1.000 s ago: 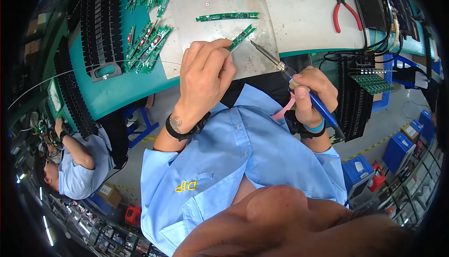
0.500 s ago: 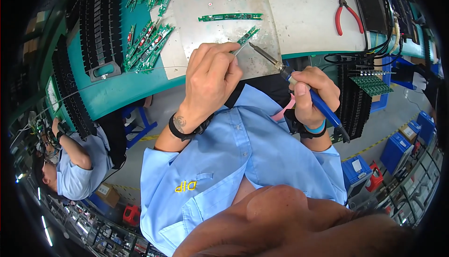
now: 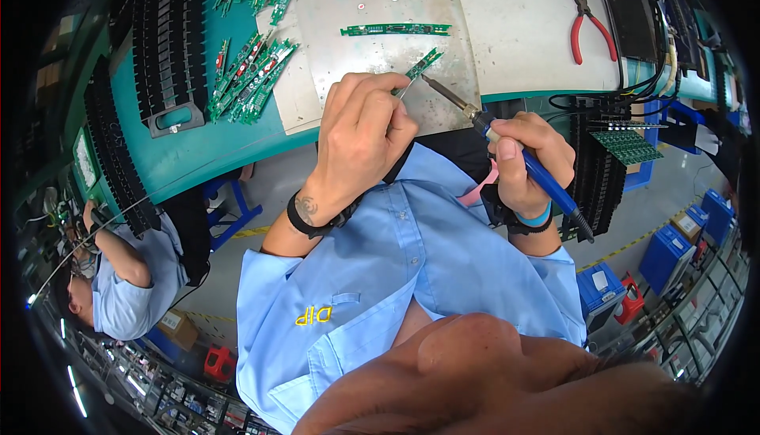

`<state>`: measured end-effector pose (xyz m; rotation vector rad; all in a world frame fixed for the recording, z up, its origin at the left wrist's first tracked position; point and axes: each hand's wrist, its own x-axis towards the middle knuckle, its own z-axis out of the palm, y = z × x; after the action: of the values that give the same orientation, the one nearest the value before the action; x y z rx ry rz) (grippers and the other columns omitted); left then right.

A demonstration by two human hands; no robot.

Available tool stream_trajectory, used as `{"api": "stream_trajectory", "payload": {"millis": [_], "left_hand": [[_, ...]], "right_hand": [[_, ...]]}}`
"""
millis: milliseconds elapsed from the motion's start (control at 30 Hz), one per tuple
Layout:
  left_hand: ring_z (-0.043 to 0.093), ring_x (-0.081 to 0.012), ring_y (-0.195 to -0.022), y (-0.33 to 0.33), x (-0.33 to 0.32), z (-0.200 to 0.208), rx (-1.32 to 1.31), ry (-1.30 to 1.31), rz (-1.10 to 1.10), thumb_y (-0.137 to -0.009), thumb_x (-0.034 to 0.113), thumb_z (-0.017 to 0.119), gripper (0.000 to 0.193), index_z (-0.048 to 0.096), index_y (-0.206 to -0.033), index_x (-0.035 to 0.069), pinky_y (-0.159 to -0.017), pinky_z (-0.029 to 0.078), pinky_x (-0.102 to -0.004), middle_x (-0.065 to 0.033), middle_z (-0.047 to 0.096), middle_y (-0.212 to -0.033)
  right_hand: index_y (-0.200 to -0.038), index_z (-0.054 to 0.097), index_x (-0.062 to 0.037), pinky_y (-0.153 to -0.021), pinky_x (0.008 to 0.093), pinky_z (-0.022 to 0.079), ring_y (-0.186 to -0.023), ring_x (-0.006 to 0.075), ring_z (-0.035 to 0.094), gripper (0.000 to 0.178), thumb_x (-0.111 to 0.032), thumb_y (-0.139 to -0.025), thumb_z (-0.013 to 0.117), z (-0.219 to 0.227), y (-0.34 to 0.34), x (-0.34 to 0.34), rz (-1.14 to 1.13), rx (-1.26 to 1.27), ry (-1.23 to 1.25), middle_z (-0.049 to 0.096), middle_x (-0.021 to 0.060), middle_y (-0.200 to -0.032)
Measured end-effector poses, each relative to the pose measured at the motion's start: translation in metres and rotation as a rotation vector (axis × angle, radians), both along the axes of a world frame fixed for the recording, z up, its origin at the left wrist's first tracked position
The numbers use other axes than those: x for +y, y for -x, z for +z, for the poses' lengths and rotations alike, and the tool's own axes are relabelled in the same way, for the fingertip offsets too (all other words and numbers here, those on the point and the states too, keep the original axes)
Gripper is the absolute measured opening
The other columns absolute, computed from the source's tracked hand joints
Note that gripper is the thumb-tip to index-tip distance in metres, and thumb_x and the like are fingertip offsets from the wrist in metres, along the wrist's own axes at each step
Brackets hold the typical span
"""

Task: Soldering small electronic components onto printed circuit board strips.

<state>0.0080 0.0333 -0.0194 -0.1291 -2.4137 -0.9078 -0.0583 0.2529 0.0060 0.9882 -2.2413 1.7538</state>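
Observation:
My right hand (image 3: 532,162) grips a soldering iron (image 3: 546,182) with a blue handle. Its metal tip reaches left to the edge of a narrow green circuit board (image 3: 425,61); whether it touches cannot be made out. Over the near end of that board is my left hand (image 3: 360,134), fingers closed in a pinch. A short piece of thin solder wire (image 3: 407,89) sticks out by its fingertips, close to the iron's tip. The fingers hide the board's near end. Beyond both hands, a second narrow circuit board (image 3: 396,30) lies crosswise on the pale work sheet (image 3: 380,118).
Several similar boards lie in piles (image 3: 252,79) at the left, beside a black slotted rack (image 3: 170,55). Red-handled pliers (image 3: 582,19) lie at the far right near black cables (image 3: 633,91). A green board panel (image 3: 625,146) is at the right. A co-worker (image 3: 131,277) sits at the left.
Both hands keep nearly the same pose, the iron's tip still close to the board. The view has shifted slightly, and the bench things appear a little further right.

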Motion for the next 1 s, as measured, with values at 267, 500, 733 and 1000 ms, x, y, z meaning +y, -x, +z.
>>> {"api": "stream_trajectory", "payload": {"millis": [267,500,733,1000], "left_hand": [[0.066,-0.0286,-0.089,-0.0007,0.0005,-0.0002,-0.001,-0.001,0.001,-0.070,-0.007,0.073,0.021,0.058,-0.081,0.003,-0.074,0.051,-0.0388,-0.0107,0.074,-0.104],[0.066,-0.0292,-0.089,0.0002,0.0003,0.0007,0.003,0.011,-0.014,-0.069,-0.008,0.073,0.021,0.057,-0.081,0.003,-0.074,0.051,-0.0390,-0.0116,0.074,-0.104],[0.065,-0.0298,-0.088,0.0002,0.0017,0.0022,-0.004,0.007,-0.021,-0.069,-0.008,0.073,0.022,0.056,-0.080,0.002,-0.074,0.051,-0.0389,-0.0125,0.073,-0.104],[0.065,-0.0302,-0.088,0.0010,0.0020,0.0028,-0.004,0.021,-0.029,-0.068,-0.008,0.072,0.022,0.056,-0.080,0.002,-0.074,0.051,-0.0390,-0.0127,0.073,-0.104]], "right_hand": [[-0.097,0.071,0.0067,-0.051,0.0261,0.044,-0.055,0.0164,0.062,0.020,-0.013,-0.097,0.070,0.0023,0.0007,-0.0038,-0.007,-0.016,-0.015,0.064,0.0102,-0.066],[-0.097,0.071,0.0068,-0.051,0.0263,0.044,-0.054,0.0162,0.062,0.020,-0.013,-0.097,0.070,0.0031,0.0010,-0.0031,-0.001,-0.016,-0.033,0.064,0.0097,-0.064],[-0.097,0.071,0.0071,-0.051,0.0266,0.043,-0.054,0.0156,0.060,0.019,-0.012,-0.096,0.070,0.0063,0.0024,-0.0042,0.015,0.012,-0.039,0.064,0.0100,-0.064],[-0.097,0.071,0.0068,-0.051,0.0266,0.042,-0.054,0.0158,0.059,0.017,-0.010,-0.095,0.070,0.0066,0.0017,-0.0044,0.015,0.011,-0.041,0.064,0.0094,-0.063]]}}
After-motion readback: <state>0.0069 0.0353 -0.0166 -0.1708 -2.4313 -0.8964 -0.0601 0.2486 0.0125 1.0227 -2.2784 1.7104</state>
